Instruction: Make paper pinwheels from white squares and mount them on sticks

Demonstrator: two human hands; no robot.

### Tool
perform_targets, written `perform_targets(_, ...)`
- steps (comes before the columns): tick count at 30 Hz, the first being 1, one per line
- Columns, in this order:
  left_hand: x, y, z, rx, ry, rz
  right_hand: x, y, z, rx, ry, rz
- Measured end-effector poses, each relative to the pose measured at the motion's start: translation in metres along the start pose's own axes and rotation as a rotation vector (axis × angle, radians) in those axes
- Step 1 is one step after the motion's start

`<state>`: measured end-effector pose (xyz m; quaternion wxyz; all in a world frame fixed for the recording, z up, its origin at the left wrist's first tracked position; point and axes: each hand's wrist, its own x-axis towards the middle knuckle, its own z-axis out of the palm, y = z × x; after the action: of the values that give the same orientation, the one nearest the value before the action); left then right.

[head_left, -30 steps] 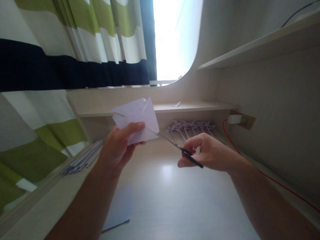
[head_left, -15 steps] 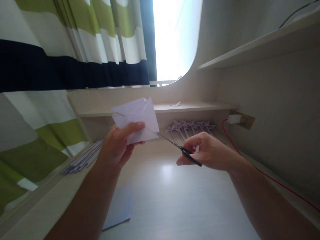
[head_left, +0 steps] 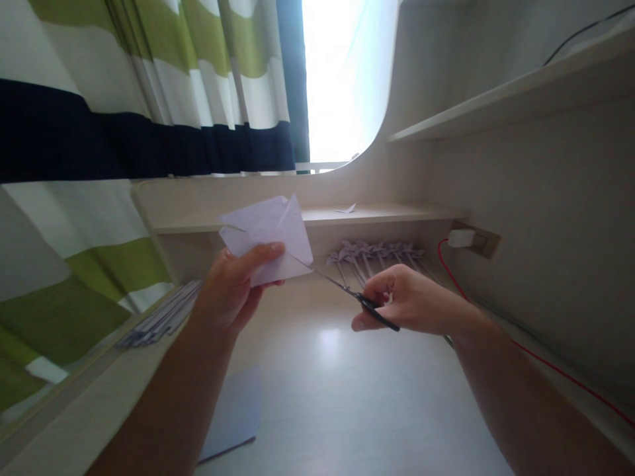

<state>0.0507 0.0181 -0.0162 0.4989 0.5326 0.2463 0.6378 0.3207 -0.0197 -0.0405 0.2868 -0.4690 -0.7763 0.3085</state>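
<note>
Left hand (head_left: 225, 291): fingers clamped on slit paper square (head_left: 270, 228), raised over the bench (head_left: 357, 396)
Right hand (head_left: 411, 301): fingers closed round scissors (head_left: 379, 314), blades at square's lower right corner
Pinwheels (head_left: 364, 251): bench's far edge
Since a second ago: grips unchanged; scene slightly further left in view

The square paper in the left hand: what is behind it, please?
Behind the square paper, fingers of the left hand show below, and the pale shelf on both sides. The paper covers the rest.
</note>
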Motion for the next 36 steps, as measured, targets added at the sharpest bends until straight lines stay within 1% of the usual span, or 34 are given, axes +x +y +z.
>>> perform_targets(1, 0.001, -0.001, -0.002, 0.013, 0.015, 0.014, 0.001, 0.002, -0.003, -0.013, -0.012, 0.008)
perform_targets(2, 0.003, -0.003, -0.004, 0.039, 0.027, 0.022, 0.003, 0.003, -0.005, -0.011, 0.001, 0.014)
perform_targets(3, 0.004, -0.004, -0.005, 0.086, 0.025, 0.019, 0.004, 0.004, -0.008, 0.013, 0.049, 0.014)
perform_targets(4, 0.004, -0.007, -0.007, 0.152, -0.007, -0.003, 0.006, 0.004, -0.010, 0.058, 0.135, 0.004)
perform_targets(5, 0.004, -0.009, -0.008, 0.234, -0.074, -0.041, 0.008, 0.004, -0.011, 0.118, 0.245, -0.016)
perform_targets(6, 0.003, -0.011, -0.008, 0.321, -0.172, -0.094, 0.010, 0.003, -0.011, 0.182, 0.354, -0.046)
perform_targets(7, 0.002, -0.012, -0.008, 0.400, -0.287, -0.151, 0.011, 0.001, -0.010, 0.244, 0.437, -0.078)
perform_targets(8, 0.000, -0.014, -0.007, 0.462, -0.400, -0.203, 0.012, -0.001, -0.009, 0.297, 0.477, -0.106)
perform_targets(9, -0.002, -0.015, -0.005, 0.506, -0.493, -0.243, 0.012, -0.002, -0.007, 0.340, 0.478, -0.129)
perform_targets(10, -0.004, -0.016, -0.003, 0.533, -0.561, -0.271, 0.012, -0.004, -0.005, 0.371, 0.448, -0.146)
perform_targets(12, -0.007, -0.017, 0.001, 0.563, -0.633, -0.304, 0.011, -0.005, -0.002, 0.413, 0.343, -0.163)
perform_targets(15, -0.008, -0.019, 0.003, 0.568, -0.666, -0.337, 0.008, -0.006, 0.002, 0.420, 0.228, -0.147)
perform_targets(20, -0.007, -0.018, -0.001, 0.528, -0.713, -0.387, 0.006, -0.011, 0.004, 0.417, 0.155, -0.076)
perform_targets(23, -0.005, -0.015, -0.003, 0.535, -0.707, -0.418, 0.005, -0.013, 0.004, 0.390, 0.119, -0.042)
perform_targets(25, -0.003, -0.013, -0.003, 0.520, -0.647, -0.420, 0.005, -0.013, 0.005, 0.372, 0.109, -0.045)
perform_targets(26, -0.002, -0.014, -0.002, 0.490, -0.586, -0.393, 0.005, -0.012, 0.005, 0.363, 0.115, -0.050)
perform_targets(28, 0.000, -0.017, 0.002, 0.373, -0.413, -0.297, 0.008, -0.010, 0.006, 0.351, 0.164, -0.063)
perform_targets(30, 0.000, -0.022, 0.007, 0.207, -0.245, -0.215, 0.010, -0.008, 0.008, 0.359, 0.256, -0.077)
perform_targets(31, 0.000, -0.025, 0.010, 0.131, -0.195, -0.203, 0.012, -0.007, 0.009, 0.373, 0.301, -0.086)
perform_targets(33, 0.000, -0.031, 0.013, 0.047, -0.173, -0.217, 0.015, -0.007, 0.012, 0.419, 0.367, -0.106)
perform_targets(36, 0.000, -0.037, 0.013, 0.107, -0.212, -0.238, 0.018, -0.008, 0.017, 0.482, 0.373, -0.110)
